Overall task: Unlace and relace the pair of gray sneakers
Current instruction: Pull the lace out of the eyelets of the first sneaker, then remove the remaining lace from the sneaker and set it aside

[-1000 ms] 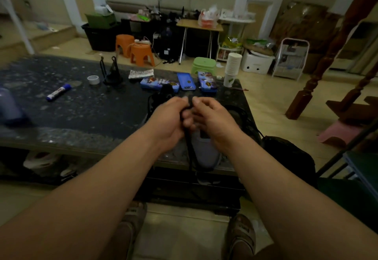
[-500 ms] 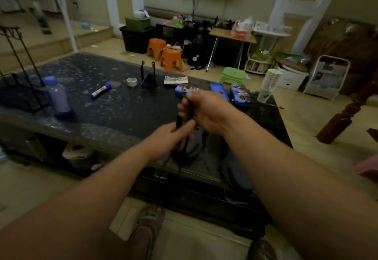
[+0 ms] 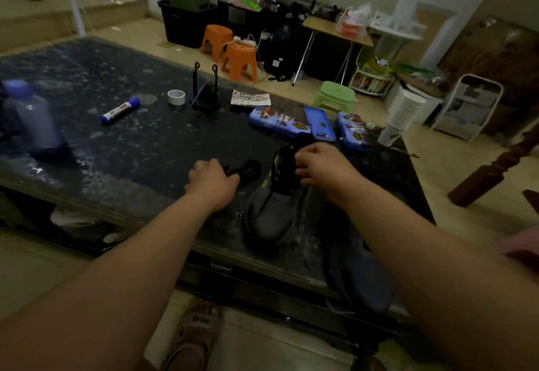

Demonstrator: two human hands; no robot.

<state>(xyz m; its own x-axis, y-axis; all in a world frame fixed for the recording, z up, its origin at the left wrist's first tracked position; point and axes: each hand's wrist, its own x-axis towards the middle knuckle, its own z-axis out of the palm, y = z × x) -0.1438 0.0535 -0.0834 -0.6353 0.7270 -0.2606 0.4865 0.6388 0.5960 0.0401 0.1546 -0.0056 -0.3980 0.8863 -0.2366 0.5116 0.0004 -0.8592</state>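
Note:
One gray sneaker (image 3: 271, 216) lies on the dark stone table (image 3: 122, 143), toe toward me. My right hand (image 3: 318, 163) grips its black tongue and collar at the far end. A black lace (image 3: 248, 170) lies coiled on the table left of the shoe. My left hand (image 3: 211, 181) rests on the table with its fingers closed on the near end of that lace. The second gray sneaker (image 3: 361, 277) sits at the table's near right edge, partly hidden under my right forearm.
On the table stand a blue-capped bottle (image 3: 32, 116), a marker (image 3: 121, 110), a tape roll (image 3: 176, 97), a black wire stand (image 3: 204, 90), blue pencil cases (image 3: 291, 122) and a stack of paper cups (image 3: 404, 114). Stools and boxes crowd the floor beyond.
Both hands have come down from in front of me to the table. The left hand has laid the black lace down left of the shoe; the right hand now holds the sneaker's tongue.

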